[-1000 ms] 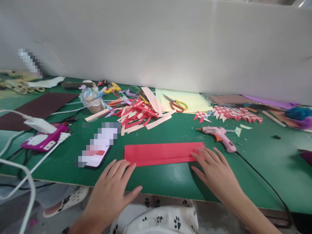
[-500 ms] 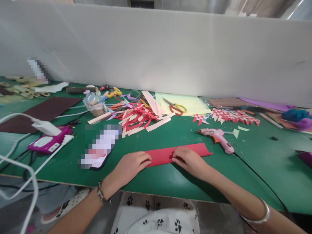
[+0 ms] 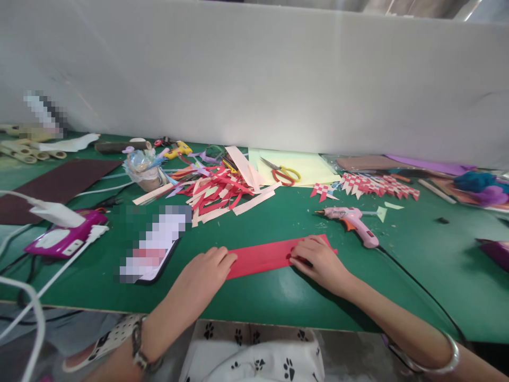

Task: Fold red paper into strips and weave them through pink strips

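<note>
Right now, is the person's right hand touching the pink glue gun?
Apart. The head view shows green tabletop between the right hand, at the red paper, and the pink glue gun.

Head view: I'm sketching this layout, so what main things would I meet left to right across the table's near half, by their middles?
Power strip, phone, left hand, red paper, right hand, glue gun, purple object.

Our left hand (image 3: 210, 270) and right hand (image 3: 318, 265) are partly covering the red paper (image 3: 260, 260) at lower centre; we are seeing the phone (image 3: 161, 246) pixelated at centre left.
</note>
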The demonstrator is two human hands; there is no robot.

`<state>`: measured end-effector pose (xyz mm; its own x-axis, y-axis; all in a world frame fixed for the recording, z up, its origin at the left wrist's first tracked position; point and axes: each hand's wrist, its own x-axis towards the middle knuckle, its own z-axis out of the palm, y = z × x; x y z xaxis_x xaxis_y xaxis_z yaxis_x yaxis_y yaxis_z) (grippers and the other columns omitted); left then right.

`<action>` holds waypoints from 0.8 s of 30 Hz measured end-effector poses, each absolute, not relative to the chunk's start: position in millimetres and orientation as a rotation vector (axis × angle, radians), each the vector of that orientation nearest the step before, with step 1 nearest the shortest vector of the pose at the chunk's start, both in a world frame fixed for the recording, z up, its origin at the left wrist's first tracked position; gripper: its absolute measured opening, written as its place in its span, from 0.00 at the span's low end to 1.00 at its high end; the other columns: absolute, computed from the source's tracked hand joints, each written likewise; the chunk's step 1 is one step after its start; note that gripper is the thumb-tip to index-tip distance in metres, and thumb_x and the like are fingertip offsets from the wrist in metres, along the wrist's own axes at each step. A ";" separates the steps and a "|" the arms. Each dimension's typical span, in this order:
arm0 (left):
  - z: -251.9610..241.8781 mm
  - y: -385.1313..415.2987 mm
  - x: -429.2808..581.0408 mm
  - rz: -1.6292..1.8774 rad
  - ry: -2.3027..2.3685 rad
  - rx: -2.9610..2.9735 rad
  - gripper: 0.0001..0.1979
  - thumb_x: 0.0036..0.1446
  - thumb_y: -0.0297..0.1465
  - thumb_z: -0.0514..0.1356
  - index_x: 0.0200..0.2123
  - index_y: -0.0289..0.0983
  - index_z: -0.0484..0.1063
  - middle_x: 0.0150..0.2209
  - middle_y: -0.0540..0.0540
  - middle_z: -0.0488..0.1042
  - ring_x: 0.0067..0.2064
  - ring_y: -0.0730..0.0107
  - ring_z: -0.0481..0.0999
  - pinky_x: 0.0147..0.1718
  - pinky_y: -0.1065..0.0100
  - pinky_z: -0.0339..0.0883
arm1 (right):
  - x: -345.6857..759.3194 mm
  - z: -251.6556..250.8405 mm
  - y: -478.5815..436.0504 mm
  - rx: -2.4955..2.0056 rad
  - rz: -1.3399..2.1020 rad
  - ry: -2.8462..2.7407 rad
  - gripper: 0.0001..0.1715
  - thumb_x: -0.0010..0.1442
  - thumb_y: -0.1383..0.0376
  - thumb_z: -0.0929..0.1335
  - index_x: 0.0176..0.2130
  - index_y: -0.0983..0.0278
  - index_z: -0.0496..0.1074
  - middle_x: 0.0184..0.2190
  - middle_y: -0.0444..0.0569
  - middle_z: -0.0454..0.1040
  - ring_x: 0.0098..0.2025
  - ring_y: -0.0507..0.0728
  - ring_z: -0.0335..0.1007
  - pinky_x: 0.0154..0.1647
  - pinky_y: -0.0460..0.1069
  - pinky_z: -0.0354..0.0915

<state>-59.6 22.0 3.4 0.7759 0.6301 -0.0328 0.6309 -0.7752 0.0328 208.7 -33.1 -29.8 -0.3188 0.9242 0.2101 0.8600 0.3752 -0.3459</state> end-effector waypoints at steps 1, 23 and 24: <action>3.7 16.1 -54.5 0.008 1.020 2.970 0.13 0.61 0.24 0.46 0.45 0.37 0.67 0.42 0.44 0.72 0.41 0.63 0.72 0.37 0.64 0.65 | 204.9 -30.1 -31.1 -1.534 0.242 -2.290 0.10 0.62 0.66 0.61 0.31 0.63 0.68 0.30 0.46 0.73 0.34 0.53 0.67 0.44 0.51 0.57; -33.0 -13.4 -50.5 0.137 0.834 2.872 0.39 0.56 0.52 0.47 0.63 0.36 0.43 0.63 0.44 0.50 0.62 0.60 0.53 0.57 0.58 0.49 | 181.6 -33.1 -66.0 -1.520 0.169 -2.578 0.40 0.61 0.52 0.58 0.65 0.66 0.39 0.64 0.52 0.46 0.65 0.58 0.40 0.62 0.58 0.47; -32.8 -13.5 -56.1 0.138 0.852 2.878 0.39 0.56 0.51 0.48 0.64 0.37 0.42 0.63 0.45 0.50 0.62 0.61 0.53 0.57 0.59 0.49 | 188.2 -33.5 -68.0 -1.552 0.164 -2.569 0.40 0.62 0.52 0.57 0.65 0.65 0.38 0.64 0.52 0.46 0.65 0.58 0.41 0.62 0.58 0.47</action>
